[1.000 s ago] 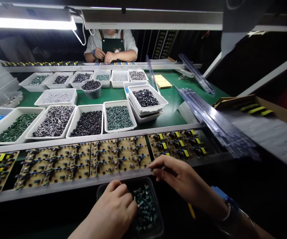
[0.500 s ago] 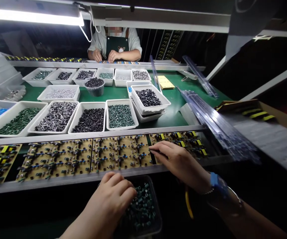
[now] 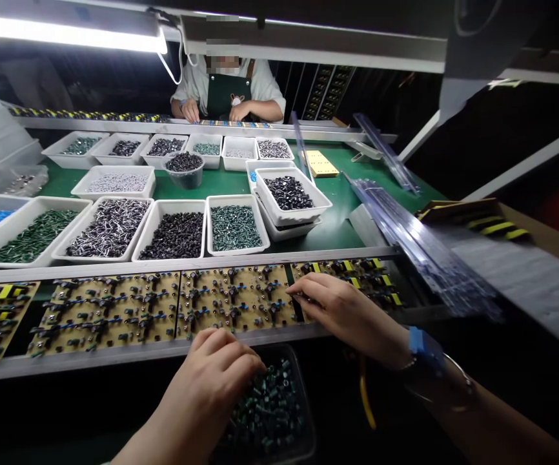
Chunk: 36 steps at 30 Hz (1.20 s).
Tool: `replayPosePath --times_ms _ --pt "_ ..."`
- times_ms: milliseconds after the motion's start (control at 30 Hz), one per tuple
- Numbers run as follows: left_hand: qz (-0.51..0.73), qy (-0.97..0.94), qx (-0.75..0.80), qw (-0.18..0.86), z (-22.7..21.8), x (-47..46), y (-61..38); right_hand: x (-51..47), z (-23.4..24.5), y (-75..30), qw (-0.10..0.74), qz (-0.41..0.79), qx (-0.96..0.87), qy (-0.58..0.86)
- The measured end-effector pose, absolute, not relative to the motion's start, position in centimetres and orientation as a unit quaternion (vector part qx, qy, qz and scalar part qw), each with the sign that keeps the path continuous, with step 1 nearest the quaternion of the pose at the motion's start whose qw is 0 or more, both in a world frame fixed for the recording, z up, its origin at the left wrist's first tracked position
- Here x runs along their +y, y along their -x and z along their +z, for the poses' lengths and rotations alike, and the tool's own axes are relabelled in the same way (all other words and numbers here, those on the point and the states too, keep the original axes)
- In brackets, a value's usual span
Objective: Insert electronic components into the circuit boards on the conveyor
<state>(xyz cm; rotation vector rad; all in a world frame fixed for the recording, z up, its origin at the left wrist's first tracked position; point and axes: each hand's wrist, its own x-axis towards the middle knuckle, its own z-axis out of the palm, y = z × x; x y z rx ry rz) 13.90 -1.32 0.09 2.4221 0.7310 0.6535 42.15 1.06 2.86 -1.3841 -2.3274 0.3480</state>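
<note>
My left hand [image 3: 219, 374] rests over the near rim of a clear tub [image 3: 311, 420] of green cylindrical capacitors [image 3: 279, 400]. Its fingers are curled and pressed together; their tips are turned away, so what they hold is hidden. My right hand [image 3: 342, 310] is above the right edge of a tan circuit board [image 3: 255, 303], its fingers pinched. Something small and dark shows at those fingertips, too small to name. Dark capacitors and blue parts stand in rows on this board and on the circuit board [image 3: 110, 310] to its left.
Metal rails [image 3: 129, 354] hold the row of boards, some with yellow parts. Beyond them stand white trays [image 3: 238, 226] of loose components. Clear plastic tubes [image 3: 415, 252] lie at the right. Across the bench a co-worker [image 3: 231, 90] has both hands at another board line.
My right hand has shifted very slightly left, still pinched. My left hand stays at the tub, moved a little. The co-worker's hand on the right side of the view has moved further right.
</note>
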Motion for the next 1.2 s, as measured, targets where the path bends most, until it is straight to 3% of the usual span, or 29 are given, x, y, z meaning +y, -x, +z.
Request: replayPosePath --times_ms 1000,1200 --pt "0.294 -0.874 0.297 0.247 0.7 0.5 -12.6 2.4 4.2 -43.2 0.086 0.154 -0.892 0.415" --pt "0.338 -0.837 0.330 0.276 0.8 1.0 -12.7 2.3 4.2 -43.5 0.114 0.140 -0.893 0.413"
